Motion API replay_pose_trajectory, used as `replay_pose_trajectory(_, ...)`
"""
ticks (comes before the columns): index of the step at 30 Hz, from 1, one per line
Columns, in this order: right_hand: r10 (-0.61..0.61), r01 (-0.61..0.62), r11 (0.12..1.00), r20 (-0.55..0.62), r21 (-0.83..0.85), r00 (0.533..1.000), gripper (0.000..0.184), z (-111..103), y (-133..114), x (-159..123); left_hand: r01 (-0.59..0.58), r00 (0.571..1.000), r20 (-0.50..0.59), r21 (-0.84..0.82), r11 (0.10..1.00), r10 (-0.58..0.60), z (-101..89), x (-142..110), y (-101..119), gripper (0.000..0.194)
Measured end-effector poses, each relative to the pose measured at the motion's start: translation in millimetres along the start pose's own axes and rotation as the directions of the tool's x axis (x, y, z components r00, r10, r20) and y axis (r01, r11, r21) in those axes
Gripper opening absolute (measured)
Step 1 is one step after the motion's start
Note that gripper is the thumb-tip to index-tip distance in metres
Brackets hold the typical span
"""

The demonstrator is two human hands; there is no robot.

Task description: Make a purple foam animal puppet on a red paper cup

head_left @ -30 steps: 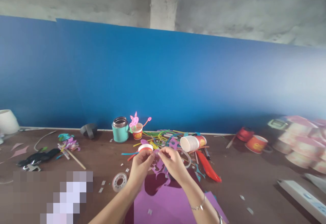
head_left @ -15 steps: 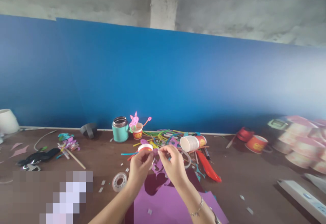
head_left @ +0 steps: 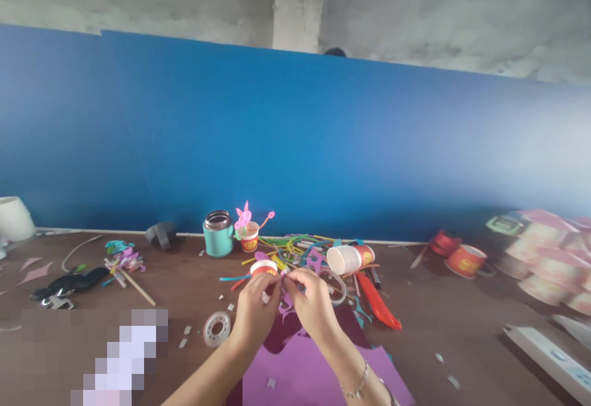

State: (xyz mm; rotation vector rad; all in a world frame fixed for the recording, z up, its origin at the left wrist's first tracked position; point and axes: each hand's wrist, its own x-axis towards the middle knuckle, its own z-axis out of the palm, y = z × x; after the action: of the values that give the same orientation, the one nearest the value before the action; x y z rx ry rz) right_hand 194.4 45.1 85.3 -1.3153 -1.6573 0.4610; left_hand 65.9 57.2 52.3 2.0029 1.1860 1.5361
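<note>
My left hand (head_left: 258,301) and my right hand (head_left: 311,298) meet fingertip to fingertip above the table. Both pinch a small purple paper piece (head_left: 282,275), mostly hidden by the fingers. Just behind my left hand stands a red and white paper cup (head_left: 263,267) with blue and red strips sticking out at its left. Under my forearms lies a purple sheet (head_left: 318,372) with a cut, wavy top edge, on a dark maroon sheet (head_left: 341,326). Purple paper scraps (head_left: 287,307) lie between and beyond my hands.
A tape roll (head_left: 217,329) lies left of my left arm. Farther back are a turquoise jar (head_left: 218,234), a decorated cup (head_left: 250,237), colourful sticks (head_left: 295,244), stacked cups (head_left: 344,259) and a red plastic piece (head_left: 378,301). At right sits a power strip (head_left: 549,360).
My fingertips have drawn closer together, and the purple piece is now more covered by them. A dark rounded shape has appeared above the blue partition.
</note>
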Motion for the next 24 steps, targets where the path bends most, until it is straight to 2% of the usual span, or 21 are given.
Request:
replay_pose_trajectory(7,-0.022,0.023,1.000,-0.046,0.012,0.999,0.022,4.0,0.2,-0.1,0.012,1.000,-0.002,-0.025,1.000,-0.013,1.1,0.4,-0.9,0.014)
replay_pose_trajectory(12,-0.024,0.023,0.998,0.018,0.053,1.000,0.024,0.2,1.8,1.8,0.033,0.999,-0.008,-0.040,0.999,-0.034,-0.2,2.2,0.1,0.013)
replay_pose_trajectory(19,-0.039,0.039,0.999,0.005,-0.013,0.999,0.023,-0.8,1.5,0.9,-0.008,1.000,0.019,0.000,1.000,0.008,-0.4,1.9,2.7,0.014)
replay_pose_trajectory(24,-0.035,0.031,0.998,0.070,0.055,0.997,0.024,-4.6,4.3,3.3,-0.004,1.000,0.006,-0.009,1.000,0.004,0.0,1.9,1.5,0.014)
